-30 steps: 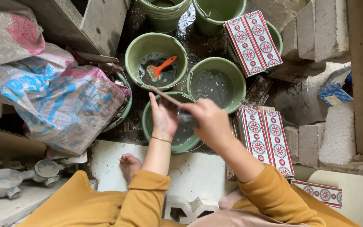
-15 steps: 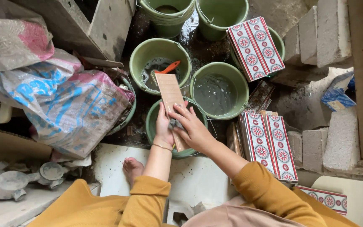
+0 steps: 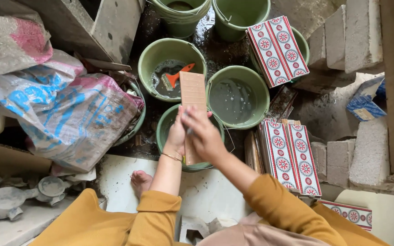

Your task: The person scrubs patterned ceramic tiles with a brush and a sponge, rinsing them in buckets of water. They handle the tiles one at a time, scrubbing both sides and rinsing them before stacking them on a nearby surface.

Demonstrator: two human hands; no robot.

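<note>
Tile (image 3: 192, 93): a long tan rectangular tile, plain back up, held lengthwise over the nearest green bucket (image 3: 166, 125); its far end reaches up between two other buckets.
Left hand (image 3: 176, 134): under and beside the tile's near part, fingers curled to its left edge, gripping it; a thin bangle sits on the wrist.
Right hand (image 3: 204, 134): laid on top of the tile, fingers bent and close together, pressing something small and grey against the surface; what it is cannot be told.
Change since half a second ago: the tile stood tilted to the left then and now lies nearly straight away from the person; its far end has moved right, uncovering more of the orange brush. The right hand's fingers were spread flat and are now drawn in.
Change since a second ago: the tile was seen edge-on then; its broad back now faces up.
Bucket with brush (image 3: 172, 57): green, holding grey water and an orange-handled brush (image 3: 175, 78).
Bucket on the right (image 3: 238, 95): green, filled with murky water, just beside the tile's far end.
Patterned tiles (image 3: 292, 155): red-and-white stacks to the right, another stack (image 3: 277, 48) resting on a further bucket.
Sacks (image 3: 69, 114): woven, blue and pink, on the left.
Clothing: mustard-yellow sleeves; a bare foot (image 3: 143, 181) on the white slab.
</note>
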